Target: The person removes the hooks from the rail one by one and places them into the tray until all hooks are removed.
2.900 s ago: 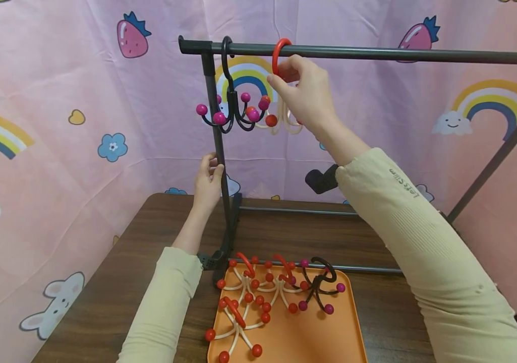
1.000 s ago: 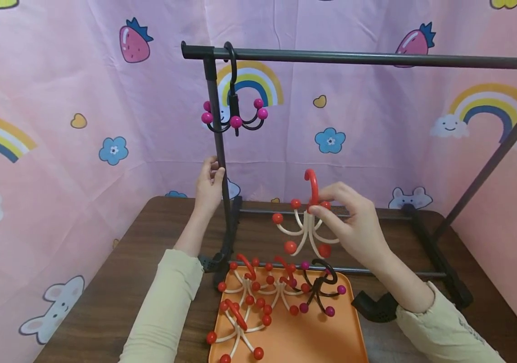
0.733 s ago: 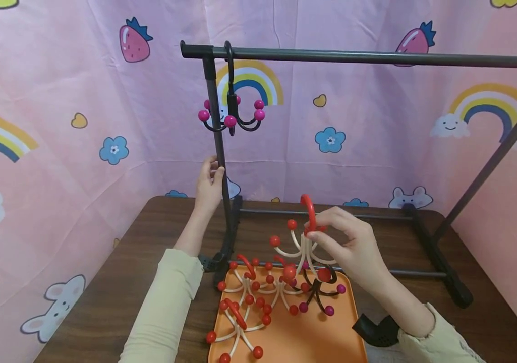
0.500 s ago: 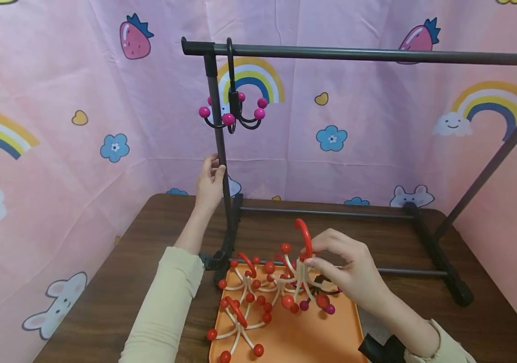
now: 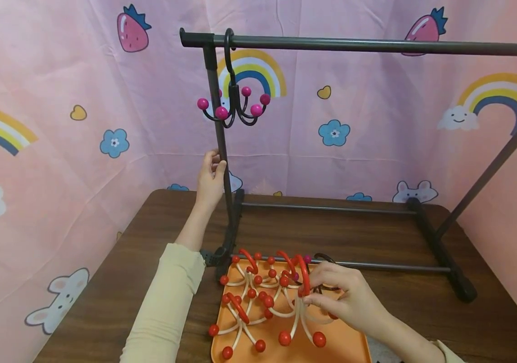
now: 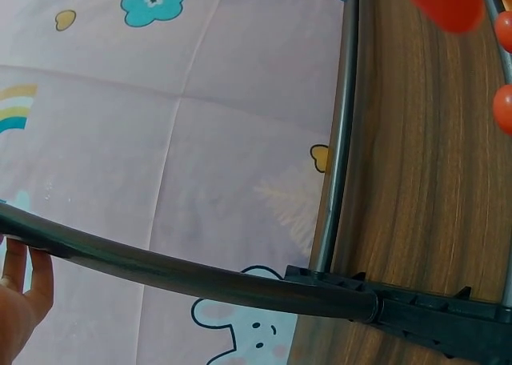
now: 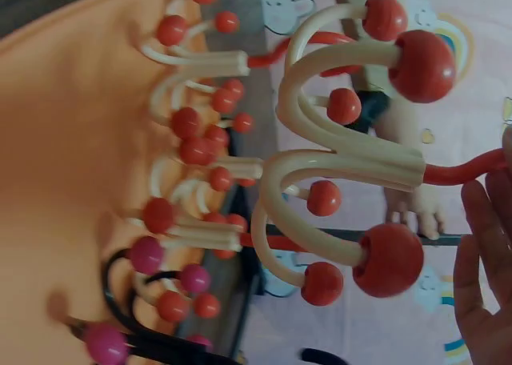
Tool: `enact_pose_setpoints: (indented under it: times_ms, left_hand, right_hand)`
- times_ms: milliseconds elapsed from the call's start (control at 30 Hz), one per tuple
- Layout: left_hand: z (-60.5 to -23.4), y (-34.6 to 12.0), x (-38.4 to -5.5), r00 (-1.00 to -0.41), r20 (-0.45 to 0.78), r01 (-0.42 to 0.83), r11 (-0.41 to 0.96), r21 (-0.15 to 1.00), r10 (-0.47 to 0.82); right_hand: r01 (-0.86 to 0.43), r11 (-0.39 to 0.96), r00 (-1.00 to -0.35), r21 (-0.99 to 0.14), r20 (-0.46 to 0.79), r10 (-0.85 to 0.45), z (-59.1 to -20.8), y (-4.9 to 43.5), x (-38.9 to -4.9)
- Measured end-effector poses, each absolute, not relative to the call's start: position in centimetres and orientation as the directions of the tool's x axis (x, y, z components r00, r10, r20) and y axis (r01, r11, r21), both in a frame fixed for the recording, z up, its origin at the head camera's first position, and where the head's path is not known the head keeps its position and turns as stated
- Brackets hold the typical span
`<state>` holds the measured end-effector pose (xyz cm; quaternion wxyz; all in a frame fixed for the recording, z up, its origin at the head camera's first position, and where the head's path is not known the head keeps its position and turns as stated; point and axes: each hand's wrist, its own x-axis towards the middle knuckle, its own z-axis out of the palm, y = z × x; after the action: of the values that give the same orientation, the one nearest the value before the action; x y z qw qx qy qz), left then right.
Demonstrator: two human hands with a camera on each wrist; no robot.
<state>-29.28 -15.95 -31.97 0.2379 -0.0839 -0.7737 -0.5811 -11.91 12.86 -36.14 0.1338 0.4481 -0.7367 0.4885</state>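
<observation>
My left hand [image 5: 210,181] grips the left upright post [image 5: 219,128] of a dark metal rack, thumb in front. In the left wrist view, its fingertips [image 6: 40,277] touch the pole. My right hand [image 5: 349,297] pinches a multi-arm hanger [image 7: 376,166] with cream arms and red balls by its red hook [image 5: 304,277]. The hanger is upright, low over the orange tray [image 5: 355,348], overlapping other hangers there. On the tray lie several red-and-cream hangers [image 5: 240,322] and a black hanger [image 5: 324,258], partly hidden behind my right hand.
A black hanger with magenta balls [image 5: 234,98] hangs near the left end of the rack's top rail [image 5: 353,44]. The rack's lower bars [image 5: 331,207] run across the brown wooden table [image 5: 149,282], behind the tray. A printed cloth backdrop [image 5: 358,101] surrounds the table.
My right hand has taken the red-and-cream hanger off the top rail and brought it down over the tray. My left hand has stayed on the post.
</observation>
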Motion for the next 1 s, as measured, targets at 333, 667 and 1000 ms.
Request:
enact_pose_setpoints:
  times_ms: [333, 667, 1000]
  left_hand:
    - [-33.6, -16.6, -31.0, -0.853, 0.501, 0.432, 0.342, 0.835, -0.148]
    - [-33.9, -16.6, -31.3, -0.843, 0.513, 0.443, 0.331, 0.833, -0.164]
    - [-32.0, -15.7, -29.1, -0.858, 0.491, 0.427, 0.318, 0.846, -0.154]
  right_hand:
    - [-0.748, 0.176, -0.618, -0.640, 0.574, -0.538, -39.5, 12.4, -11.3]
    - [-0.815, 0.131, -0.539, -0.564, 0.656, -0.528, -43.2, 11.4, -11.2]
    - [-0.849, 0.131, -0.503, -0.512, 0.708, -0.495, -45.5, 10.8, -10.4]
